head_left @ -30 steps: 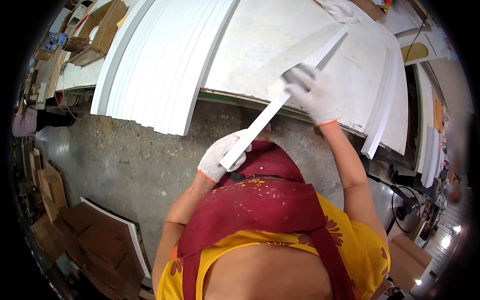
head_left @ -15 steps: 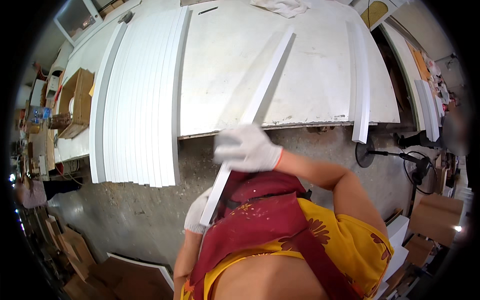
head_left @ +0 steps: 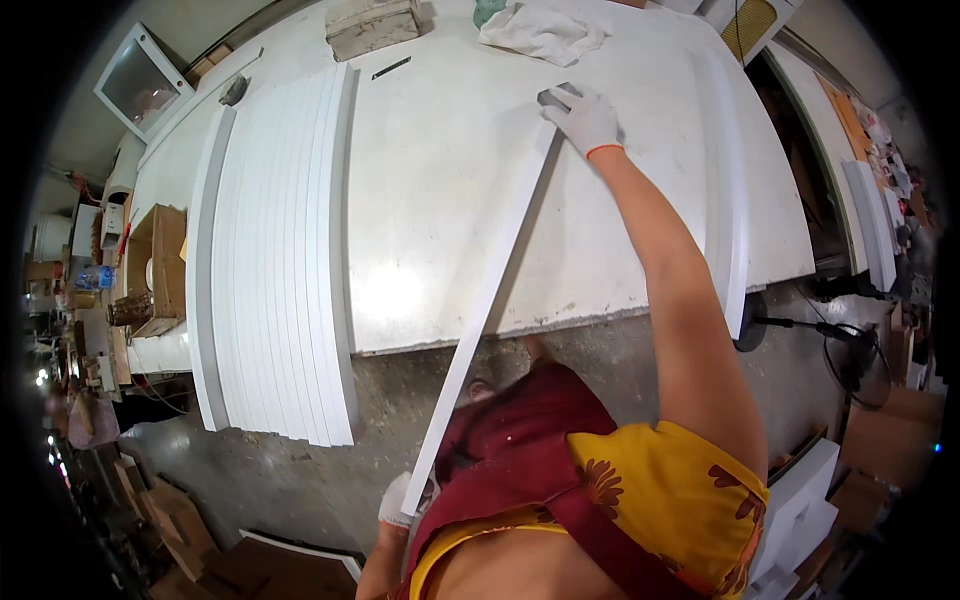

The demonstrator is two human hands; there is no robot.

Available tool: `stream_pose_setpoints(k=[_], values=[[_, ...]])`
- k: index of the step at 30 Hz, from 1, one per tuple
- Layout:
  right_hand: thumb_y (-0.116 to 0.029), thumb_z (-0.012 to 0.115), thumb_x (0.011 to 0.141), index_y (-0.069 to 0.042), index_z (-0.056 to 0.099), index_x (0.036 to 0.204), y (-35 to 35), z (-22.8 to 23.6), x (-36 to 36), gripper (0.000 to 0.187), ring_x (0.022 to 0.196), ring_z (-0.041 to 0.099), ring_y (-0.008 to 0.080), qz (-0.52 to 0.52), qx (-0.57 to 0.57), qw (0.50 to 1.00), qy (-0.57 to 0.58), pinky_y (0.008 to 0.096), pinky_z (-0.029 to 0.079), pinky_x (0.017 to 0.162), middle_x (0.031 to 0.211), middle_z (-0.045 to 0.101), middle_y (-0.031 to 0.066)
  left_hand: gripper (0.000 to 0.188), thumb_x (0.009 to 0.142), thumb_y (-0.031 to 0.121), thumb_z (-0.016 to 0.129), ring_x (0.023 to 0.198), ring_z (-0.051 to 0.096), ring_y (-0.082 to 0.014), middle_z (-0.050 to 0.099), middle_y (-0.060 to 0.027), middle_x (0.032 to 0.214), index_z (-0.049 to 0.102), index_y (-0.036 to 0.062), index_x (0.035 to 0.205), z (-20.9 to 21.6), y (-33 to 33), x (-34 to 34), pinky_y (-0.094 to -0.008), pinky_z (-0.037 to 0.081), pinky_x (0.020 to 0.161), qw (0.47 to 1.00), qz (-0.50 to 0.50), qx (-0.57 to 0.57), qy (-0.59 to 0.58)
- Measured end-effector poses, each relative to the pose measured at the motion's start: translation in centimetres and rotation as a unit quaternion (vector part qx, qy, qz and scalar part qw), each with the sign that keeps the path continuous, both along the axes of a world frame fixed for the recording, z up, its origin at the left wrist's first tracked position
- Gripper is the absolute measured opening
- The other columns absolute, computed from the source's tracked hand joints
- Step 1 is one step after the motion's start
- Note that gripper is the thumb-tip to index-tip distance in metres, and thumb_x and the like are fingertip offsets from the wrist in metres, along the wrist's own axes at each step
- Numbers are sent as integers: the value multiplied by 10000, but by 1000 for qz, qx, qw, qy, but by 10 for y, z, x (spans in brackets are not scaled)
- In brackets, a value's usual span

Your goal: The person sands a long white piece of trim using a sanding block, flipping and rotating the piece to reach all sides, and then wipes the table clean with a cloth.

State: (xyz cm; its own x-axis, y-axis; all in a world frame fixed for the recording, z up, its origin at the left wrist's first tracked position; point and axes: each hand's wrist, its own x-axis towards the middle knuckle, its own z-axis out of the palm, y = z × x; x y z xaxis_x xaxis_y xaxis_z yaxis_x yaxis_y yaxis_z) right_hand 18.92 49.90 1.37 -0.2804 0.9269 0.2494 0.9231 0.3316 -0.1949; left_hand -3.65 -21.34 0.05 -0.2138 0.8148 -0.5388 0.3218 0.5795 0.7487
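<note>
A long white strip (head_left: 497, 267) lies slantwise, its far part on the white worktable (head_left: 430, 230) and its near part jutting past the front edge toward my body. Low down beside my apron, my left hand (head_left: 394, 502), in a white glove, is closed around the strip's near end; its fingers are partly hidden. My right hand (head_left: 590, 120), also gloved, reaches to the strip's far end. It grips a small grey sanding block (head_left: 556, 96) against the strip there.
Many white strips (head_left: 275, 260) lie side by side on the left, overhanging the front edge. Another strip (head_left: 733, 200) lies on the right. At the back are a worn block (head_left: 373, 28), a white cloth (head_left: 540, 33) and a short dark strip (head_left: 391, 68). A wooden box (head_left: 160, 265) stands left.
My right hand has moved with the grey sanding block from the strip's near part to its far end, the arm now stretched out. My left hand still holds the near end.
</note>
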Motion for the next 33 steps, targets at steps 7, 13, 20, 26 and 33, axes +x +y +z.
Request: stream_pose_setpoints(k=[7,13,20,26,33], values=[[-596,610,903,-177,723,1338,49,14,18,615,1169,683,331,21,-134,987,83,404,505,1016,1277,737,124,350,1008,298,575,580,609,-132,669,-31,705,735,-5,936,-12,-18,4,-295,451,512,954,249,-65,-153],[-656,617,872,-249,710,1352,51,-6,42,635,1188,656,302,45,-56,975,208,394,493,1038,1335,694,96,267,966,148,637,851,625,-98,717,-20,927,774,-49,1085,-19,0,4,-275,506,779,914,387,-12,-120],[-677,639,881,-318,670,1410,-4,-50,33,640,1268,590,391,-26,76,993,90,489,451,1093,1402,638,134,229,939,92,611,832,613,-94,711,-4,902,774,-39,1034,-22,13,2,-261,491,770,938,338,1,-81],[-425,811,801,-197,792,1131,-221,-32,0,401,948,730,345,189,95,956,203,462,587,762,1245,716,140,220,941,95,623,843,619,-101,715,-17,903,770,-45,1025,-24,15,6,-268,497,798,936,338,28,-89],[-489,755,804,-334,724,1157,-436,-2,-20,387,1075,640,311,590,-111,774,202,450,497,889,1339,621,100,245,967,144,659,879,631,-110,725,-23,933,768,-53,1065,-23,19,5,-270,503,813,934,340,31,-108]])
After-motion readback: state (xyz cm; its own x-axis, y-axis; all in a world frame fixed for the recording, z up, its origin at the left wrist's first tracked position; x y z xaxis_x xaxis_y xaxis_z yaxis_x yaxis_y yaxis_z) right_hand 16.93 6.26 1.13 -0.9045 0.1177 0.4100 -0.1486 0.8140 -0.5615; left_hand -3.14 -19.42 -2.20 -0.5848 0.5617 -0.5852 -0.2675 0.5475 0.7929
